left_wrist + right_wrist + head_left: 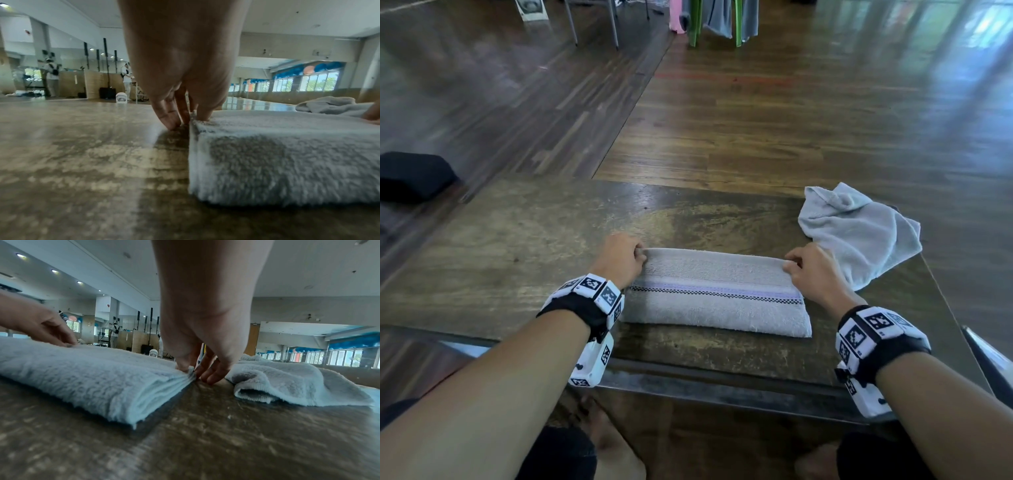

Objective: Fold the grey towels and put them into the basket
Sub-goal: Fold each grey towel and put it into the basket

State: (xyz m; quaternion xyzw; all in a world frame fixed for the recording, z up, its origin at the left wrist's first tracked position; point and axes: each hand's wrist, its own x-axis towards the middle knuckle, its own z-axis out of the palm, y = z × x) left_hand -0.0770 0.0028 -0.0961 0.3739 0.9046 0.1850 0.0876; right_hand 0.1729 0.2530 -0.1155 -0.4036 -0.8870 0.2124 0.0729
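Note:
A grey towel (pixel 717 294) with a purple and checked stripe lies folded into a long strip across the middle of the table; it also fills the right of the left wrist view (pixel 287 155) and the left of the right wrist view (pixel 82 369). My left hand (pixel 625 257) pinches its far left corner (pixel 193 120). My right hand (pixel 810 270) pinches the far right corner (pixel 190 371). A second grey towel (pixel 859 233) lies crumpled at the table's right, just behind my right hand (pixel 298 382). No basket is in view.
The worn brown table (pixel 534 246) ends close beyond the towels; wooden floor lies past it. A black cushion (pixel 410 176) sits on the floor at the left. Chair legs and hanging cloths (pixel 719 17) stand far back. People stand in the far hall (pixel 51 76).

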